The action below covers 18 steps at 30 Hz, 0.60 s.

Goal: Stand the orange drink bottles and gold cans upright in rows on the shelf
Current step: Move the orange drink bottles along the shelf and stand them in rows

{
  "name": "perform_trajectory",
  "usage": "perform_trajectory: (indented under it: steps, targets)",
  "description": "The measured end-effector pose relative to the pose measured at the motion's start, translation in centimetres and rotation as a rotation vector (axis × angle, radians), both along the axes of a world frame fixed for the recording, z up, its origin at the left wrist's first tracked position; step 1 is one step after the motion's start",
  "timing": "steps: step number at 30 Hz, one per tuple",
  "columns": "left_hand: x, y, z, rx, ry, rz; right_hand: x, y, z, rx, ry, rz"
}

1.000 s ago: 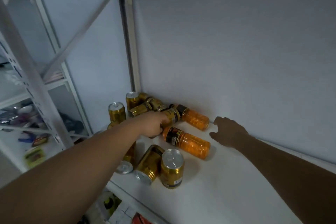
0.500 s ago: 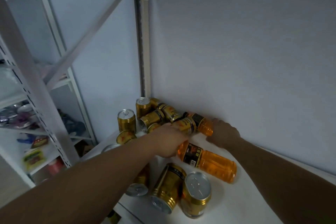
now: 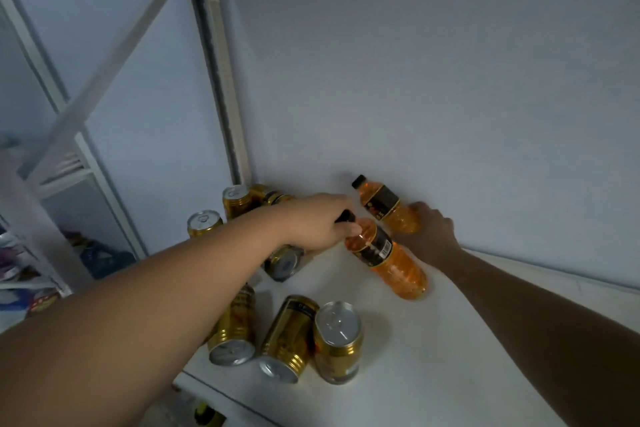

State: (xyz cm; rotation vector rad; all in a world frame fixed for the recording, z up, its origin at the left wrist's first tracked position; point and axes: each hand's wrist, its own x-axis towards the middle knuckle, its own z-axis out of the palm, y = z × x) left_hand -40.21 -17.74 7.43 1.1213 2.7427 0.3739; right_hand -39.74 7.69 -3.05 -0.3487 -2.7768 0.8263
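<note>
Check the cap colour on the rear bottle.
Black cap on the rear bottle; the head view shows it best.

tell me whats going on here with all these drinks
A person is sorting drinks on a white shelf. The left hand grips the near orange bottle by its neck, and the right hand holds the base of the far orange bottle. Neither stands upright yet. Several gold cans lie on their sides; a few stand.
</note>
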Motion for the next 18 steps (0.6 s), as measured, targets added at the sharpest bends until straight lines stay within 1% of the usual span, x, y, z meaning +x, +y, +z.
perform_trajectory:
  steps: [2, 5, 7, 9, 14, 18]
  targets:
    - [0.6, 1.9, 0.6, 0.034, 0.051, 0.021, 1.6, 1.7, 0.4, -0.090, 0.038, -0.073]
    - [2.1, 5.1, 0.9, 0.154, 0.132, 0.035, 4.5, 4.0, 0.9, -0.317, 0.131, -0.111]
    - [3.3, 6.9, 0.8, 0.242, 0.142, 0.064, 6.5, 5.2, 1.0, -0.455, 0.220, -0.124]
    - [4.6, 8.4, 0.7, 0.329, 0.147, 0.099, 8.7, 6.4, 1.0, -0.531, 0.289, -0.150]
    - [9.0, 11.3, 0.9, 0.489, 0.169, 0.210, 14.8, 9.4, 1.2, -0.458, 0.280, -0.157]
    - [13.5, 13.4, 1.3, 0.575, 0.163, 0.244, 18.9, 10.8, 1.1, -0.466, 0.265, -0.162]
